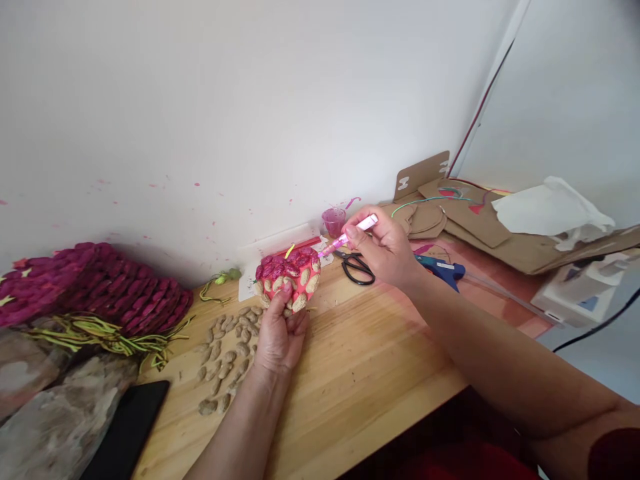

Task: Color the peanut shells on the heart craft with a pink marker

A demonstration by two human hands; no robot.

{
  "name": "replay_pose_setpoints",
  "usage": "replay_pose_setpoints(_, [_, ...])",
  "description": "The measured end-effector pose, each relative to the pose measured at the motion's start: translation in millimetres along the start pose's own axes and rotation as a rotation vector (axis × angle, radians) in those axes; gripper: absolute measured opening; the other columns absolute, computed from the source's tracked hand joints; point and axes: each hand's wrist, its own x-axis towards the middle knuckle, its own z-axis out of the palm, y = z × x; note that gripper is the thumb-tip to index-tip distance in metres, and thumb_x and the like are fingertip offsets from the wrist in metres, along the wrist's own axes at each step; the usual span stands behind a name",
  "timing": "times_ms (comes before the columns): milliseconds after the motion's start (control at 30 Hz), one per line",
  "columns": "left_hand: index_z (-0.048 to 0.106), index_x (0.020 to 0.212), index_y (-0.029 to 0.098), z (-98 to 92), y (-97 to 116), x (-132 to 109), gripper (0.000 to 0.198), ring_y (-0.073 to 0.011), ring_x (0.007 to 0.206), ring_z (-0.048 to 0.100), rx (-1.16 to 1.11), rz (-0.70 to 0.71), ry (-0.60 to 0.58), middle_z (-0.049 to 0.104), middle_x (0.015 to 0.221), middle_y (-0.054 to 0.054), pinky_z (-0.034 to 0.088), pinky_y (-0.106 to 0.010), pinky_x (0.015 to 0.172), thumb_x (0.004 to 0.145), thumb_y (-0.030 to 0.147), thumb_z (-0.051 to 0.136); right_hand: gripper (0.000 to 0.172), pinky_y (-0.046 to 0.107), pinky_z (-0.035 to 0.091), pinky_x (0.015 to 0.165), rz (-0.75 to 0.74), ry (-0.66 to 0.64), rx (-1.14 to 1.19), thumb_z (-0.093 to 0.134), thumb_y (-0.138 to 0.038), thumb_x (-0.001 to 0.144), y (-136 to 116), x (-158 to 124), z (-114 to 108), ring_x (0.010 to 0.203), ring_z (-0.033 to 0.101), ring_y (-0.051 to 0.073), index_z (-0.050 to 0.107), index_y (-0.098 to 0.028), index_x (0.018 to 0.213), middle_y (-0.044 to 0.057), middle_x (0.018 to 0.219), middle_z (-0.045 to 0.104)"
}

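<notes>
My left hand (280,333) is closed around the lower edge of a peanut-covered craft piece (303,280), thumb on its front. Whole peanuts are stuck to its red backing; those along the top are painted magenta, while the lower ones are bare tan. My right hand (383,243) pinches a paintbrush (353,237) with a white handle stained pink. Its tip meets the upper right edge of the piece. Behind the brush stands a clear cup stained with magenta paint (333,220). Black-handled scissors (357,268) lie just below the right hand.
Loose peanuts (227,357) are spread on the wooden table (350,373). At left, finished magenta pieces (145,293) are stacked beside yellow-green cords (100,337) and plastic bags (65,420). Cardboard (470,217), a blue glue gun (443,268) and a white device (583,290) occupy the right.
</notes>
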Motion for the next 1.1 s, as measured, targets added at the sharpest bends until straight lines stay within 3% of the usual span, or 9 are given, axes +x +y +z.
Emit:
replay_pose_setpoints(100, [0.040,0.070,0.022,-0.2,1.0,0.2,0.047,-0.0036,0.036,0.019,-0.046,-0.021,-0.016,0.035,0.046,0.013,0.021,-0.018,0.035,0.073,0.029,0.087,0.037,0.026,0.042,0.058,-0.006,0.062,0.020,0.070,-0.057,0.096,-0.2,1.7,-0.1,0.062,0.049,0.011,0.058,-0.023,0.089,-0.003,0.072,0.056])
replay_pose_setpoints(267, [0.046,0.068,0.021,-2.9,0.3,3.5,0.041,-0.0041,0.035,0.019,-0.078,-0.056,-0.026,0.035,0.043,0.013,0.019,-0.018,0.034,0.073,0.027,0.086,0.034,0.026,0.044,0.060,0.033,-0.044,0.071,0.070,-0.053,0.098,-0.4,0.7,0.9,0.063,0.051,0.011,0.059,-0.022,0.090,-0.003,0.072,0.057])
replay_pose_setpoints(800, [0.053,0.062,0.020,-7.7,0.0,6.4,0.031,-0.0062,0.032,0.015,-0.128,-0.128,-0.018,0.029,0.035,0.010,0.016,-0.020,0.033,0.086,0.025,0.073,0.026,0.026,0.043,0.063,-0.026,-0.004,0.041,0.067,-0.045,0.101,2.9,-1.3,1.7,0.064,0.051,0.011,0.058,-0.022,0.092,-0.004,0.073,0.057])
replay_pose_setpoints(967, [0.052,0.062,0.020,-7.9,0.8,5.7,0.033,-0.0070,0.033,0.014,-0.171,-0.156,-0.033,0.028,0.036,0.009,0.015,-0.021,0.034,0.093,0.023,0.066,0.033,0.026,0.045,0.062,0.032,-0.068,0.112,0.070,-0.052,0.098,0.3,1.0,2.3,0.065,0.052,0.011,0.058,-0.022,0.090,-0.003,0.074,0.057])
replay_pose_setpoints(1100, [0.050,0.063,0.021,-8.8,1.0,4.7,0.034,-0.0071,0.035,0.013,-0.195,-0.185,-0.067,0.027,0.037,0.009,0.015,-0.021,0.034,0.094,0.022,0.064,0.036,0.026,0.045,0.061,0.073,-0.046,0.134,0.072,-0.054,0.096,4.5,1.7,2.3,0.064,0.052,0.011,0.057,-0.022,0.091,-0.004,0.073,0.057])
